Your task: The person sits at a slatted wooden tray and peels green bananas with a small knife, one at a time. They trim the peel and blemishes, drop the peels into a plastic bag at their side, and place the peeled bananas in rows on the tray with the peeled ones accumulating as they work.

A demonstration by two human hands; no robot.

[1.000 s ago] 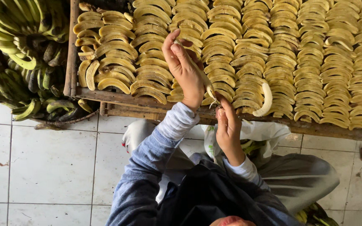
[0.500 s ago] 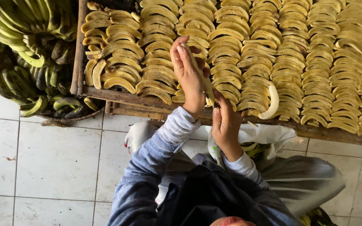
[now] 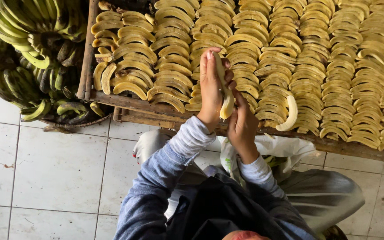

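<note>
the left hand [image 3: 210, 89] has risen off the rows with a peeled banana [image 3: 224, 91] clasped in its grip, right hand [image 3: 242, 126] now closed on its lower end above the wooden tray [image 3: 125, 103].

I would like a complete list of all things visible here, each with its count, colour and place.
peeled banana: one, pale yellow, held between both hands
banana slices: many, yellow, in rows on the rack
wooden rack: one, brown, across the top
unpeeled banana bunches: several, green, top left
white bag: one, on the lap below the rack
tiled floor: white, lower left
left hand: raised, fingers along the banana
right hand: at the banana's lower end
</note>
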